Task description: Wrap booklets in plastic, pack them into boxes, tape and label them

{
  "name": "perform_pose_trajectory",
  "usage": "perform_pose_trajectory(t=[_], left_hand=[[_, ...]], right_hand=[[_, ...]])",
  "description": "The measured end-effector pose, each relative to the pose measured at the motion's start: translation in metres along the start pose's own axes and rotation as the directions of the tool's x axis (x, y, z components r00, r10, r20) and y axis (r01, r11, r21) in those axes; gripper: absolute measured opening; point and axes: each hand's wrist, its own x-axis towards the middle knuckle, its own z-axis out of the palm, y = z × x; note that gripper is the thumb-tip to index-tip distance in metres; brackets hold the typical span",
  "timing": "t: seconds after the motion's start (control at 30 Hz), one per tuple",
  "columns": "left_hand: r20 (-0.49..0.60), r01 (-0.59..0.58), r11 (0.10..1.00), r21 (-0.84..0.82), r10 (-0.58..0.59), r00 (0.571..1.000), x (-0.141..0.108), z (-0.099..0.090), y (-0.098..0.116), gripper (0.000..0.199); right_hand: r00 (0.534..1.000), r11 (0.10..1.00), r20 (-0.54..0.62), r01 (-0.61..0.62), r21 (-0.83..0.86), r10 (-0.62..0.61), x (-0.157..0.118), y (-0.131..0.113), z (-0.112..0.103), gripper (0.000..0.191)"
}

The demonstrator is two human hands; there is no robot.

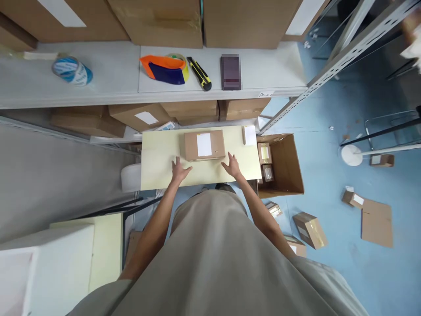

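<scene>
On the pale yellow table [158, 171] lies a closed brown cardboard box [191, 147] with a white label [204, 145] on its top. My left hand [179, 170] is just off the box's near left corner, its thumb and fingers spread and nothing in it. Near the box's right side, my right hand [232, 166] is also spread and holds nothing. Both hands look apart from the box. A stack of white labels or paper [249, 135] sits at the table's far right corner.
Above the table, a shelf holds a tape roll [72, 71], an orange and blue tape dispenser [166, 70], a yellow and black utility knife [199, 73] and big cartons [243, 24]. An open carton [283, 164] with small boxes stands at right. Boxes [311, 230] lie on the blue floor.
</scene>
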Motion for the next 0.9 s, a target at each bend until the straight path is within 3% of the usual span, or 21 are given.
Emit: perform_pose_trajectory(t=[0.07, 0.13, 0.3, 0.37, 0.5, 0.7, 0.8, 0.9], left_hand=[[0.047, -0.033, 0.991, -0.127, 0.039, 0.998, 0.000, 0.001, -0.006, 0.084], [0.016, -0.107, 0.972, -0.210, 0.113, 0.993, -0.005, 0.000, -0.007, 0.072], [-0.208, -0.352, 0.900, -0.259, 0.303, 0.930, -0.025, -0.017, 0.003, 0.057], [-0.227, -0.401, 0.864, -0.305, 0.343, 0.912, -0.033, -0.020, 0.006, 0.055], [-0.083, -0.320, 0.815, -0.483, 0.322, 0.943, -0.053, -0.008, 0.003, 0.051], [0.064, -0.094, 0.796, -0.598, 0.165, 0.984, -0.089, 0.020, -0.020, 0.050], [0.087, -0.009, 0.814, -0.581, 0.074, 0.993, -0.102, 0.029, -0.027, 0.036], [0.049, -0.019, 0.843, -0.538, 0.054, 0.997, -0.109, 0.033, -0.021, 0.034]], right_hand=[[1.000, 0.983, 0.011, -0.005, 0.185, 0.003, 0.000, 0.000, 0.002, 0.075], [0.999, 0.951, -0.038, 0.027, 0.307, -0.016, -0.004, -0.004, 0.004, 0.070], [0.964, 0.932, -0.264, 0.114, 0.345, -0.020, -0.031, -0.012, -0.012, 0.073], [0.950, 0.924, -0.311, 0.133, 0.359, -0.016, -0.046, -0.009, -0.022, 0.078], [0.941, 0.922, -0.319, 0.024, 0.387, 0.110, -0.082, 0.004, -0.031, 0.077], [0.944, 0.903, -0.247, -0.100, 0.418, 0.219, -0.134, 0.010, -0.023, 0.049], [0.962, 0.873, -0.176, -0.101, 0.476, 0.208, -0.148, 0.005, -0.020, 0.042], [0.961, 0.838, -0.167, -0.101, 0.536, 0.222, -0.156, 0.010, -0.025, 0.043]])
